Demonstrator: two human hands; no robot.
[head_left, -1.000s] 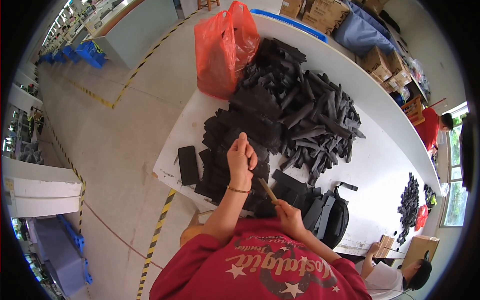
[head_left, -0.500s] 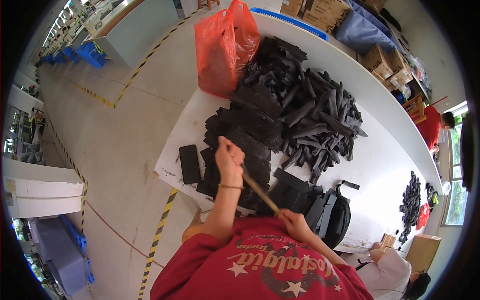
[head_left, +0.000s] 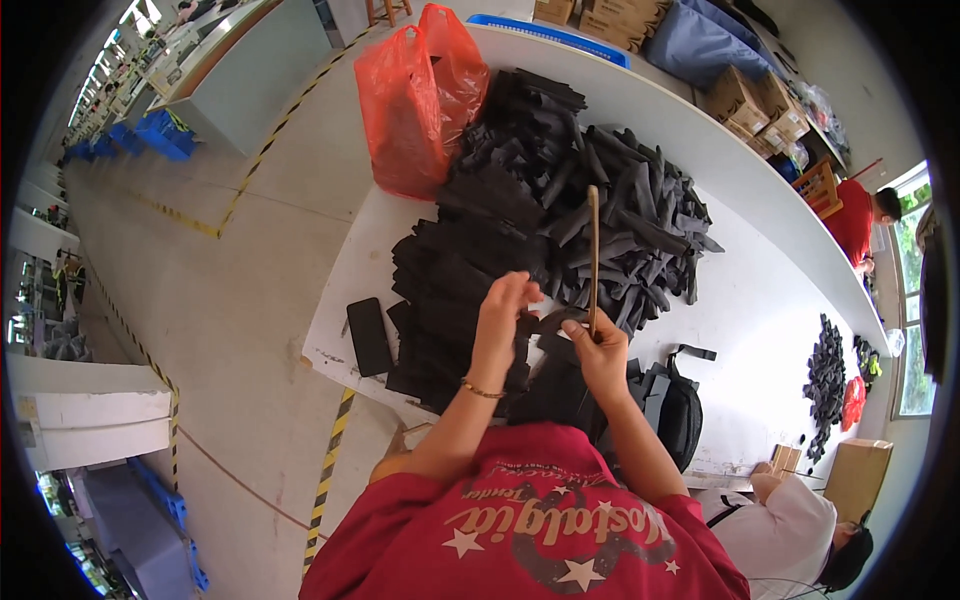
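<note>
- Stick (head_left: 593,255) work here: the right hand (head_left: 598,352) has its fingers clamped on the bottom end of a thin wooden stick, which stands nearly upright over the big heap of black pieces (head_left: 560,200).
- Left hand (head_left: 503,312) has its fingers closed together on a small black piece (head_left: 540,322), right beside the stick's lower end, above the bench's (head_left: 760,300) near edge.
- To do this well I'd grip the stick low for control and bring the piece close to the stick before pushing anything.
- Flat stacks (head_left: 450,290) sit toward the near left corner, with a black slab (head_left: 369,336) just beside them.
- Red bag (head_left: 415,100) hangs at the far left corner, so it's worth keeping elbows in.
</note>
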